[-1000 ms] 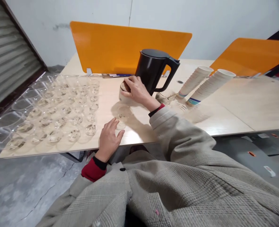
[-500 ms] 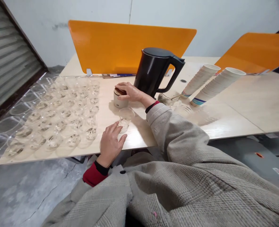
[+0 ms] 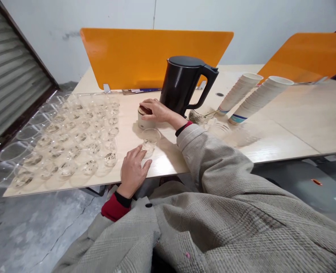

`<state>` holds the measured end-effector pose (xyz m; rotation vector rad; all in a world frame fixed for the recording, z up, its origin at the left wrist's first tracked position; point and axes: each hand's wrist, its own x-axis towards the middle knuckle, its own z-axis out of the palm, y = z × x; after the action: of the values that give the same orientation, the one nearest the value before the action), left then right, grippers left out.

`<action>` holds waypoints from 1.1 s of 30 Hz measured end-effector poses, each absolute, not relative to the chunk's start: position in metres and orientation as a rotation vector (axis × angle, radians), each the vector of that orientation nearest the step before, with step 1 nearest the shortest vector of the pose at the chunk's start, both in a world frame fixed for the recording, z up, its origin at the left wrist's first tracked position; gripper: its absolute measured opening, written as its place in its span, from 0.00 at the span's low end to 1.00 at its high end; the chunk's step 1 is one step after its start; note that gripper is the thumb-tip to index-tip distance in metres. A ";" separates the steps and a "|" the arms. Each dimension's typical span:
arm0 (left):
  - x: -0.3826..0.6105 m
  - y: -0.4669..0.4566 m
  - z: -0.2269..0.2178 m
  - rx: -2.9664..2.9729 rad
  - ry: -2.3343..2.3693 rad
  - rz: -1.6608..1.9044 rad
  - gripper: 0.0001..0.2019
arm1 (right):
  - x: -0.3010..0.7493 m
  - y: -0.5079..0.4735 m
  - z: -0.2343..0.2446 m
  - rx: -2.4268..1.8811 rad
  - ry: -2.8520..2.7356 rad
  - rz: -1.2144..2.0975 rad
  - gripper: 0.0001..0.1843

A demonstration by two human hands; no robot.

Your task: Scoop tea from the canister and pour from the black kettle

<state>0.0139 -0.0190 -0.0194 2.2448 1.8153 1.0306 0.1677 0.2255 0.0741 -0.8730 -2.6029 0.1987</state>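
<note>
Right hand [image 3: 158, 111], fingers closed over the brown top of a small cream canister [image 3: 142, 123], just beside the black electric kettle [image 3: 182, 81]. Left hand [image 3: 133, 169] loosely spread near a clear plastic cup [image 3: 151, 135], contact unclear, close to the front edge of the wooden table [image 3: 166, 165]. Open strip between canister and cup rows [image 3: 81, 137]. Canister mark too small to read.
</note>
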 end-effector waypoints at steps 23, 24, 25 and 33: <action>0.019 -0.019 -0.005 2.247 1.811 0.941 0.12 | 0.238 0.128 0.014 -1.056 -2.040 0.497 0.42; 0.018 -0.019 -0.005 2.251 1.802 0.944 0.12 | 0.238 0.129 0.013 -1.054 -2.040 0.508 0.42; 0.018 -0.019 -0.006 2.252 1.794 0.946 0.12 | 0.238 0.129 0.012 -1.057 -2.040 0.512 0.42; 0.011 -0.018 -0.015 2.206 1.749 1.082 0.10 | 0.249 0.119 0.026 -1.074 -1.920 0.469 0.40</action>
<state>0.0111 -0.0180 -0.0145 2.2057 1.7486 1.0822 0.2489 0.1187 0.0257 -1.0737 -1.9203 0.4688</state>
